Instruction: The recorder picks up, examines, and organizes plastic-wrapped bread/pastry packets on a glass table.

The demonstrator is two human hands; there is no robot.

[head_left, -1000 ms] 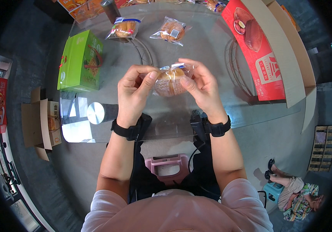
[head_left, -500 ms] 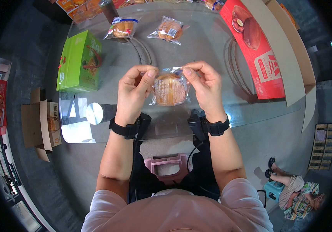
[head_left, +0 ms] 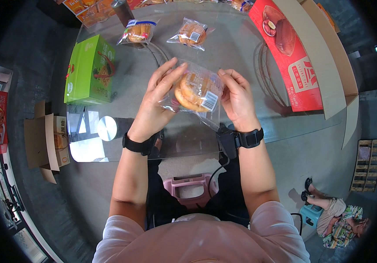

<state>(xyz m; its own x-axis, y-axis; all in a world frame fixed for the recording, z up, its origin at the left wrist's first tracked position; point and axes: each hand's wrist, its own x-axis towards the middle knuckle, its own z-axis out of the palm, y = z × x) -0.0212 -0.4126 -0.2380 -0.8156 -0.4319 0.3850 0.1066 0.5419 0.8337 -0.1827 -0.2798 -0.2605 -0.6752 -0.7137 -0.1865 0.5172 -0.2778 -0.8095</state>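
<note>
A round golden pastry in a transparent wrapper (head_left: 189, 94) is held tilted above the glass table, a white barcode label toward its lower right. My left hand (head_left: 157, 94) grips the left side of the wrapper, its fingers reaching along the upper left edge. My right hand (head_left: 239, 97) holds the right edge between thumb and fingers. Each wrist wears a black strap with a device. Farther off on the table lie two more wrapped pastries: one packet (head_left: 138, 32) at the left with a blue band, the other packet (head_left: 191, 34) straight ahead with a barcode.
A green box (head_left: 92, 70) stands on the glass table (head_left: 188, 142) at the left, and a large red carton (head_left: 287, 57) with raised flaps at the right. A dark cylinder (head_left: 122, 12) is at the far left. A person (head_left: 339, 221) sits on a stool at lower right.
The wrapped pastry has been turned over and tilted, now showing its barcode. My left hand has shifted from pinching the top corner to holding the side; my right hand has moved down the right edge.
</note>
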